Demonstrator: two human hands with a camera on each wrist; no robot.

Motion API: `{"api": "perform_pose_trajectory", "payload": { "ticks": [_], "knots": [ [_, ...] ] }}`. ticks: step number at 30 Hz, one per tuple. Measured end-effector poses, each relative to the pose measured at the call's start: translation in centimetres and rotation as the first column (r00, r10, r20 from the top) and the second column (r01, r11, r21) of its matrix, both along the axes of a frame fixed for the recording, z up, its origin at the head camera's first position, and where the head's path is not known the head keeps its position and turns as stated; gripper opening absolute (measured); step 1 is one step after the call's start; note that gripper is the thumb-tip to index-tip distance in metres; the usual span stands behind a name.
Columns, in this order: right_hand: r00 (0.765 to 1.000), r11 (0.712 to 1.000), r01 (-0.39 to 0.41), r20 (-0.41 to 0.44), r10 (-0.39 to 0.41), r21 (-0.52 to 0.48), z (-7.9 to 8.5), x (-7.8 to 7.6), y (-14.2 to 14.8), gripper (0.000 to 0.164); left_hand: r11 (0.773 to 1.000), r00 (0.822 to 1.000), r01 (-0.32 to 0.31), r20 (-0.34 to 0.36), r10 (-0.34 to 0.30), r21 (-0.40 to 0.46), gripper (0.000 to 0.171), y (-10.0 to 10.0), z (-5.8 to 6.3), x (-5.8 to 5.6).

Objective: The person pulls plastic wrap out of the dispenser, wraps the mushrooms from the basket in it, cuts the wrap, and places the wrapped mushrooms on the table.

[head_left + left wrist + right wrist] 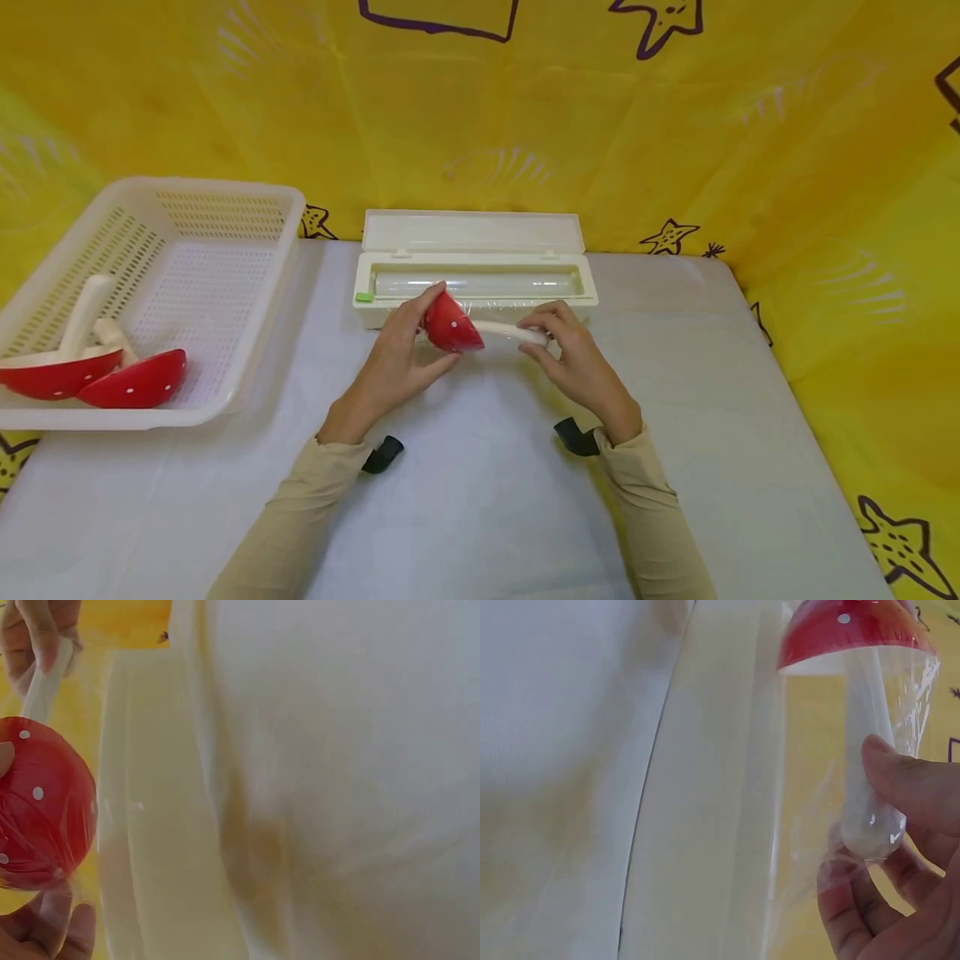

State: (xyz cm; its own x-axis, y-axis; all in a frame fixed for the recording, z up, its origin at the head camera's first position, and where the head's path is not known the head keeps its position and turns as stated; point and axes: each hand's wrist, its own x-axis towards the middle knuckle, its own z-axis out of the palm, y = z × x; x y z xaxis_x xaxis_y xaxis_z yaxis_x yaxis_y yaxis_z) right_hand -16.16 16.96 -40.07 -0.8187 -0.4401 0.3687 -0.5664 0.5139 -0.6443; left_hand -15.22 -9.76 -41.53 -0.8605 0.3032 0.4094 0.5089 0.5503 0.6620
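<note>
A toy mushroom (452, 323), with a white-dotted red cap and a long white stem, is held sideways in the air close over the front of a cling film dispenser (476, 315). My left hand (397, 354) grips the cap between thumb and fingers. The stem's end is pinched by my right hand (573, 358). Shiny clear film lies tight and creased over the cap in the left wrist view. In the right wrist view, loose film (817, 855) surrounds the white stem (866, 765).
The dispenser stands at the back with its lid (472, 231) up and a film roll (480, 284) inside. At the left, a white plastic basket (258, 333) holds more toy mushrooms (138, 382). A yellow patterned cloth (450, 108) hangs behind the table (480, 500).
</note>
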Motion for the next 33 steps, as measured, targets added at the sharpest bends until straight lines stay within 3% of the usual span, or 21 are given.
{"api": "perform_pose_trajectory", "payload": {
  "ticks": [4,9,12,22,29,33],
  "knots": [
    [1.000,1.000,-0.007,-0.023,0.007,0.010,0.1,-0.2,0.1,0.030,0.997,0.998,-0.008,0.068,0.013,-0.076,0.103,0.3,0.5,-0.4],
    [0.998,1.000,-0.001,-0.068,0.001,0.007,0.6,-0.8,0.2,0.030,0.982,0.996,-0.094,-0.013,0.093,-0.162,0.102,0.8,1.3,-1.2],
    [0.995,1.000,0.000,-0.096,0.000,-0.005,1.0,-1.2,0.3,0.028,0.978,0.994,-0.112,-0.030,0.109,-0.177,0.099,0.9,2.1,-1.8],
    [0.996,1.000,0.017,-0.091,-0.019,-0.022,2.3,-2.1,0.1,0.028,0.992,0.999,-0.051,0.010,0.053,-0.116,0.092,0.6,4.3,-3.5],
    [0.999,1.000,0.009,-0.044,-0.010,-0.028,2.7,-2.3,0.0,0.038,0.990,0.995,-0.051,0.079,0.062,-0.133,0.090,0.4,4.3,-4.0],
    [0.997,0.998,0.052,-0.059,-0.053,-0.029,2.7,-2.5,-0.1,0.040,0.991,0.994,-0.020,0.107,0.034,-0.132,0.092,0.4,4.3,-4.2]
  ]
}}
